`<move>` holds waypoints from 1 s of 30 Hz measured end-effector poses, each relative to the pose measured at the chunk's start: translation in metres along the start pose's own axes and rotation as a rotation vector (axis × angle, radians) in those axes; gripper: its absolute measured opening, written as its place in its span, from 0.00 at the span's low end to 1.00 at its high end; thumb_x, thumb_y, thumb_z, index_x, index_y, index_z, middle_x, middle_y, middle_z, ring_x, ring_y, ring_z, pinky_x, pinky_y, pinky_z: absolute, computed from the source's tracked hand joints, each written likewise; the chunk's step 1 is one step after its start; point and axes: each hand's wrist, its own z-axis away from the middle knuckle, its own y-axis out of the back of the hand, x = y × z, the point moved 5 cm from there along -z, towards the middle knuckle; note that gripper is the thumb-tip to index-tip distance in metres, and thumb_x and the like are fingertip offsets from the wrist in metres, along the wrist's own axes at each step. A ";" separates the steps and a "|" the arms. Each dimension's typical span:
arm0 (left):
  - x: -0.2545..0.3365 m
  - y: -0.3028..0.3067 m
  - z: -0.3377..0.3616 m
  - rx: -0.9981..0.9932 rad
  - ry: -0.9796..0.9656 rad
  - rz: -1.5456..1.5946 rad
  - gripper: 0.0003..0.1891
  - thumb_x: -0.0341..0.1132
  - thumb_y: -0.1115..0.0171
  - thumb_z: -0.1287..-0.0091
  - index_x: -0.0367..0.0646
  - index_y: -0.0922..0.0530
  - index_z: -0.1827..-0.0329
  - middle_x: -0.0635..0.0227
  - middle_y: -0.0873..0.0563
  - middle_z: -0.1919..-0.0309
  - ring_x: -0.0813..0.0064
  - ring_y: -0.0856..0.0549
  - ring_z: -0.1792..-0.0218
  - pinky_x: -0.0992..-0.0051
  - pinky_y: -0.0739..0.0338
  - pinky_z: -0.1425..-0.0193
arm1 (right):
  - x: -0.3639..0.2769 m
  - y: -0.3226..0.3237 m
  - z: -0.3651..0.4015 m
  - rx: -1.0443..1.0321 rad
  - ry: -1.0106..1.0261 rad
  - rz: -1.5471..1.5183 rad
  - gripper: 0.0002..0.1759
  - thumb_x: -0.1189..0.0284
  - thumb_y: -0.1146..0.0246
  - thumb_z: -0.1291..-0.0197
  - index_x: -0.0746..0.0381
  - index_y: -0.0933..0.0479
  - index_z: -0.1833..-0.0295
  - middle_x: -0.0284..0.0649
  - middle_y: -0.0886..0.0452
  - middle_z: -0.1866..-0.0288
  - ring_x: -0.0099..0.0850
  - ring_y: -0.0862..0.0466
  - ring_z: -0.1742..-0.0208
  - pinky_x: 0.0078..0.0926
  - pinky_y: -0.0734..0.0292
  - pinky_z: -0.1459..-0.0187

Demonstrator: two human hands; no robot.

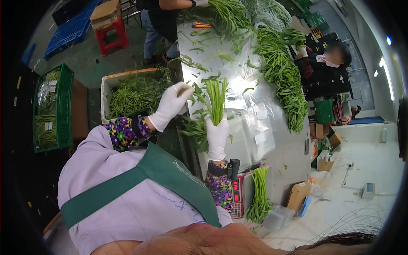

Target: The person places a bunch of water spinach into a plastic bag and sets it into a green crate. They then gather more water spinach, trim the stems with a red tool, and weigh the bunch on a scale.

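My right hand (pixel 217 138), in a white glove, is closed round the lower stems of a bunch of leafy greens (pixel 216 97) above the metal table (pixel 289 148). At the table's near edge my left hand (pixel 172 104), also gloved, is beside the bunch's leaves, its fingers bent together; whatever they may hold is too small to make out. Clear plastic bags (pixel 255 136) lie beyond my right wrist. Another bunch (pixel 259 189) rests by a red scale (pixel 237 195).
A white foam box (pixel 104 100) of greens stands beside the table, with a green crate (pixel 63 108) farther left. Long piles of greens (pixel 280 76) line the far side. Two people stand at the table, near a red stool (pixel 111 38) and orange scissors (pixel 202 25).
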 end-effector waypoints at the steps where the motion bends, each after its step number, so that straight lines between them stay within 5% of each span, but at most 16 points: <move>1: -0.002 -0.005 0.005 0.068 -0.116 0.075 0.08 0.36 0.38 0.30 0.39 0.18 0.59 0.73 0.18 0.65 0.87 0.22 0.66 0.84 0.29 0.63 | -0.001 0.000 0.000 -0.001 0.000 -0.002 0.19 0.72 0.36 0.44 0.68 0.25 0.48 0.45 0.16 0.66 0.33 0.18 0.66 0.31 0.24 0.60; 3: 0.019 0.002 0.004 0.095 -0.180 -0.060 0.06 0.34 0.32 0.36 0.43 0.17 0.62 0.72 0.18 0.63 0.80 0.20 0.64 0.78 0.27 0.60 | -0.005 -0.002 0.002 -0.022 0.024 -0.051 0.18 0.70 0.36 0.44 0.67 0.25 0.49 0.46 0.16 0.66 0.34 0.18 0.66 0.33 0.24 0.58; 5: 0.056 -0.002 0.003 0.190 -0.651 -0.488 0.05 0.35 0.31 0.40 0.46 0.16 0.64 0.68 0.17 0.64 0.69 0.19 0.61 0.69 0.28 0.52 | -0.003 -0.005 0.002 -0.060 0.007 -0.151 0.17 0.71 0.36 0.44 0.67 0.24 0.50 0.44 0.16 0.66 0.33 0.18 0.67 0.32 0.23 0.59; 6: 0.049 -0.010 -0.001 0.127 -0.632 -0.508 0.06 0.37 0.31 0.42 0.48 0.16 0.64 0.67 0.16 0.63 0.61 0.20 0.59 0.64 0.31 0.48 | -0.001 -0.008 0.001 -0.093 -0.011 -0.247 0.16 0.72 0.36 0.44 0.68 0.24 0.50 0.42 0.16 0.66 0.33 0.18 0.67 0.31 0.23 0.59; 9: 0.026 -0.029 -0.006 -0.070 -0.466 -0.721 0.07 0.41 0.31 0.44 0.51 0.17 0.66 0.71 0.17 0.65 0.65 0.20 0.60 0.65 0.32 0.51 | 0.008 -0.020 -0.001 -0.153 -0.093 -0.491 0.15 0.74 0.36 0.43 0.68 0.24 0.51 0.36 0.18 0.68 0.27 0.20 0.71 0.26 0.24 0.66; 15: 0.022 -0.037 -0.004 0.033 -0.466 -0.716 0.11 0.48 0.32 0.46 0.53 0.17 0.67 0.74 0.17 0.69 0.67 0.19 0.58 0.63 0.32 0.50 | 0.001 -0.015 0.004 -0.216 -0.174 -0.545 0.13 0.77 0.37 0.43 0.67 0.23 0.52 0.31 0.21 0.70 0.18 0.25 0.75 0.19 0.30 0.73; 19: 0.015 -0.041 -0.013 -0.091 -0.442 -0.785 0.12 0.47 0.32 0.45 0.52 0.17 0.65 0.73 0.15 0.68 0.67 0.19 0.56 0.63 0.30 0.52 | 0.000 -0.013 0.007 -0.213 -0.200 -0.547 0.13 0.77 0.38 0.43 0.67 0.23 0.52 0.32 0.22 0.71 0.19 0.25 0.75 0.20 0.29 0.72; 21: -0.002 -0.028 -0.037 -0.018 -0.264 -0.657 0.09 0.44 0.33 0.43 0.51 0.16 0.65 0.70 0.14 0.66 0.65 0.17 0.57 0.62 0.26 0.54 | 0.003 -0.012 0.007 -0.233 -0.194 -0.579 0.13 0.76 0.37 0.43 0.67 0.23 0.52 0.31 0.22 0.71 0.18 0.26 0.74 0.19 0.29 0.72; 22: -0.001 -0.010 -0.049 0.207 -0.276 -0.571 0.08 0.42 0.34 0.41 0.50 0.16 0.64 0.70 0.14 0.68 0.64 0.16 0.60 0.62 0.25 0.55 | 0.006 -0.010 0.007 -0.231 -0.195 -0.577 0.13 0.76 0.37 0.43 0.67 0.23 0.52 0.31 0.22 0.71 0.18 0.26 0.74 0.19 0.29 0.72; 25: 0.008 0.043 -0.075 0.703 -0.412 -0.553 0.08 0.36 0.38 0.36 0.44 0.15 0.59 0.64 0.12 0.67 0.66 0.14 0.64 0.68 0.21 0.61 | 0.020 -0.007 0.007 -0.209 -0.201 -0.467 0.14 0.76 0.37 0.44 0.66 0.23 0.51 0.37 0.20 0.69 0.22 0.22 0.72 0.23 0.27 0.69; 27: 0.015 0.053 -0.078 0.289 -0.126 -0.326 0.09 0.33 0.38 0.35 0.44 0.16 0.55 0.62 0.13 0.66 0.68 0.14 0.64 0.69 0.22 0.63 | 0.014 -0.004 0.008 -0.073 0.090 -0.173 0.17 0.75 0.35 0.47 0.64 0.24 0.51 0.41 0.17 0.66 0.33 0.18 0.68 0.31 0.27 0.62; 28: 0.025 0.051 -0.075 0.147 -0.124 -0.423 0.08 0.30 0.36 0.38 0.43 0.16 0.57 0.63 0.14 0.65 0.67 0.15 0.62 0.67 0.24 0.61 | 0.013 -0.004 0.012 -0.071 0.083 -0.175 0.17 0.75 0.35 0.47 0.64 0.24 0.51 0.41 0.17 0.66 0.33 0.18 0.68 0.31 0.27 0.62; 29: 0.031 0.048 -0.070 0.143 -0.122 -0.425 0.08 0.30 0.36 0.38 0.43 0.16 0.57 0.63 0.14 0.65 0.67 0.15 0.62 0.67 0.24 0.61 | 0.000 -0.001 0.015 -0.015 0.220 0.155 0.18 0.73 0.32 0.49 0.62 0.24 0.51 0.40 0.17 0.66 0.34 0.18 0.68 0.32 0.28 0.59; 30: 0.054 0.037 -0.060 0.201 -0.436 -0.533 0.07 0.31 0.34 0.41 0.44 0.16 0.59 0.64 0.14 0.67 0.65 0.16 0.61 0.66 0.24 0.59 | -0.013 -0.001 0.017 0.042 0.359 0.486 0.19 0.71 0.30 0.50 0.61 0.23 0.51 0.39 0.17 0.66 0.35 0.18 0.68 0.34 0.29 0.56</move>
